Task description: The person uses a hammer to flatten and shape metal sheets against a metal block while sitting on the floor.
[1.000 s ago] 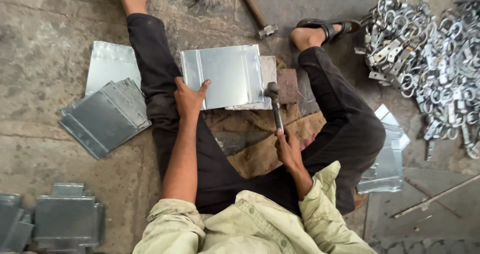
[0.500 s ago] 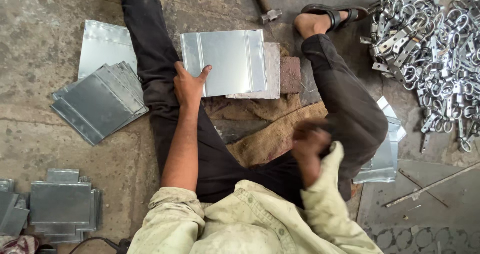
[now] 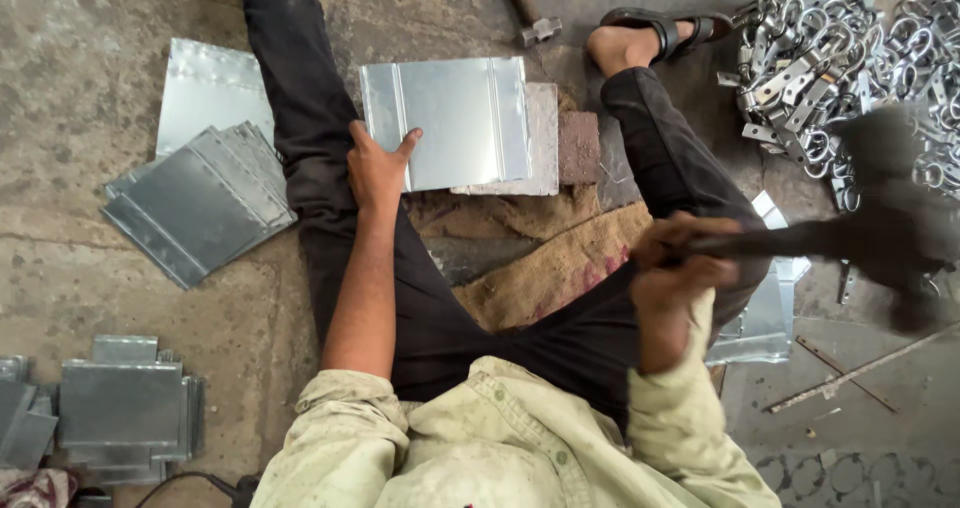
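Observation:
I sit on the floor with my legs spread. My left hand (image 3: 378, 166) presses flat on the near left corner of a shiny folded metal sheet (image 3: 455, 120), which lies on a stone block (image 3: 545, 133). My right hand (image 3: 672, 260) is raised near my right knee, gripping the handle of a hammer (image 3: 880, 230). The hammer head is a dark blur out to the right, well away from the sheet.
A stack of bent metal sheets (image 3: 200, 203) lies left of my left leg, more folded pieces (image 3: 120, 403) at the lower left. A heap of metal rings and clasps (image 3: 850, 58) fills the upper right. A second hammer (image 3: 530, 18) rests above the sheet. Burlap sacking (image 3: 545, 258) lies between my legs.
My right hand has lifted the hammer off the sheet's right edge, drawn it back toward my body and swung it out to the right. My left hand stays on the sheet.

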